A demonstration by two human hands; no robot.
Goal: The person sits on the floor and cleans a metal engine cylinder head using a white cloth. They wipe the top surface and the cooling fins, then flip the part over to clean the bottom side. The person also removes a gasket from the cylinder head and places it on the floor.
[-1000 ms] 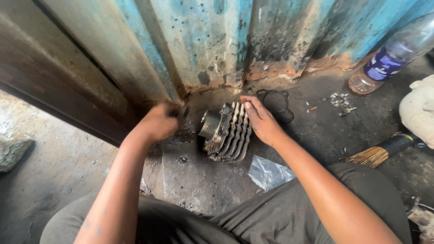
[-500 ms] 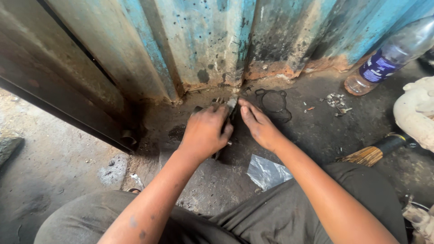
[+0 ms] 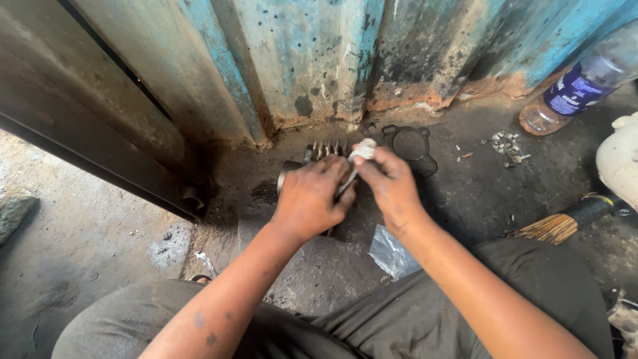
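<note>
A grimy finned metal engine cylinder (image 3: 324, 150) lies on the dirty ground against a blue corrugated metal wall. My left hand (image 3: 311, 197) rests on top of it and covers most of it; only the fin tips and a round end show. My right hand (image 3: 393, 187) is right beside it, fingers pinched on a thin tool with a pale wrapped end (image 3: 363, 150). The tool slants down between my two hands. Where its tip meets the cylinder is hidden.
A thin black gasket (image 3: 409, 142) lies behind the hands by the wall. Small metal bits (image 3: 505, 142), a clear plastic bottle (image 3: 577, 88), a straw brush (image 3: 562, 225), a white bag (image 3: 619, 162) and crumpled clear plastic (image 3: 389, 250) surround them. My knees fill the bottom.
My left hand moved from the cylinder's left side onto its top. My right hand left the fins and now pinches the pale-ended tool above the cylinder.
</note>
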